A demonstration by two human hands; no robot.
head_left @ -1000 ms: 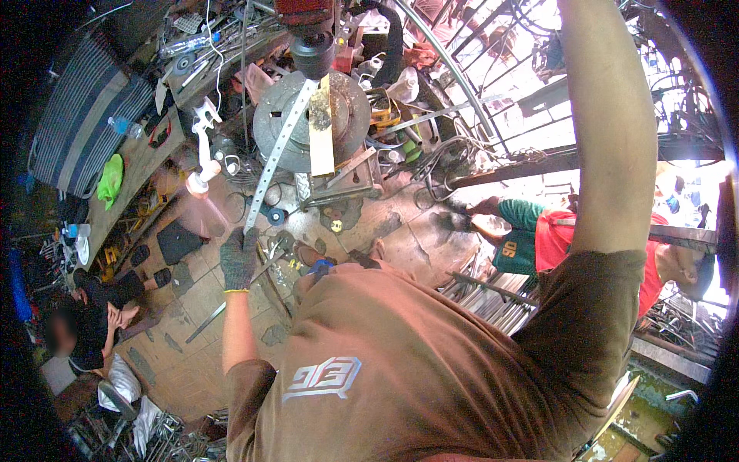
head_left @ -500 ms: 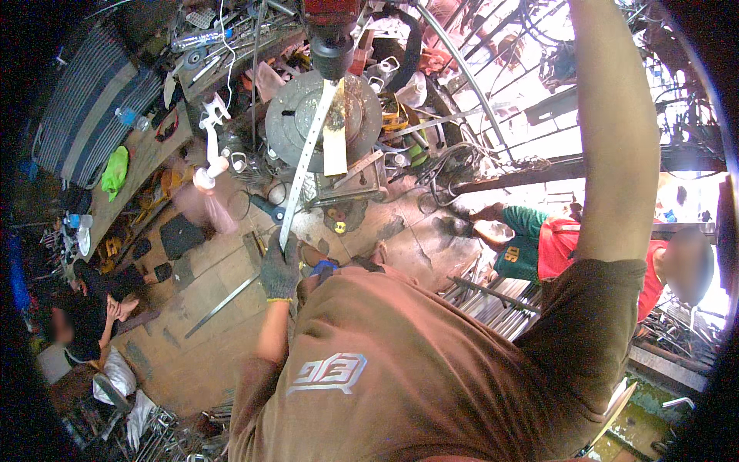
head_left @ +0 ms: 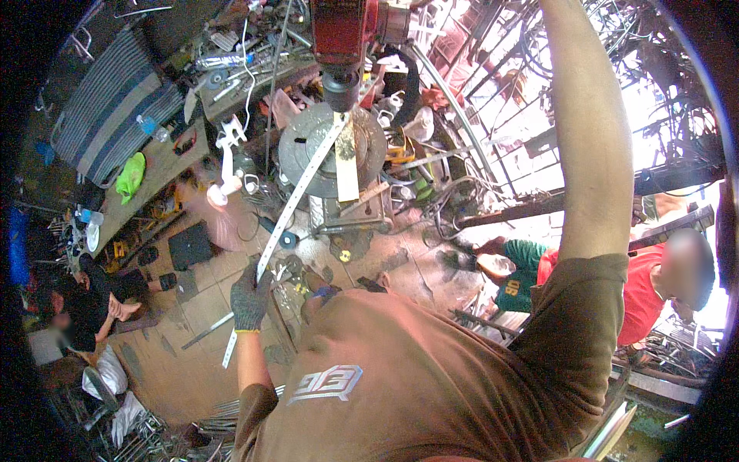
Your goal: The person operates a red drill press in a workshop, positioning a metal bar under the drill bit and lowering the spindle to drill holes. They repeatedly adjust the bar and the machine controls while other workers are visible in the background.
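Note:
My left hand (head_left: 250, 299), in a dark knit glove with a yellow cuff, is closed around a long, pale metal strip (head_left: 296, 199) with a row of holes. The strip's upper end lies under the dark chuck (head_left: 340, 86) of a red drill press (head_left: 337, 35), over its round metal table (head_left: 296, 158). Its lower end sticks out below my glove. Beside the strip, a light, flat bar (head_left: 346, 173) rests on the table. My right arm reaches up past the top edge on the right, so the right hand is out of view.
A bench (head_left: 165, 165) with a green bag (head_left: 131, 177) runs along the left. Another metal bar (head_left: 206, 333) lies on the floor. A person in black (head_left: 115, 285) sits at the left; a person in a red shirt (head_left: 643, 289) is at the right. Metal bars and cables crowd the far right.
The view has shifted. My left hand has moved down and left along the strip, and the strip's lower end now shows below the glove. The right arm stays raised.

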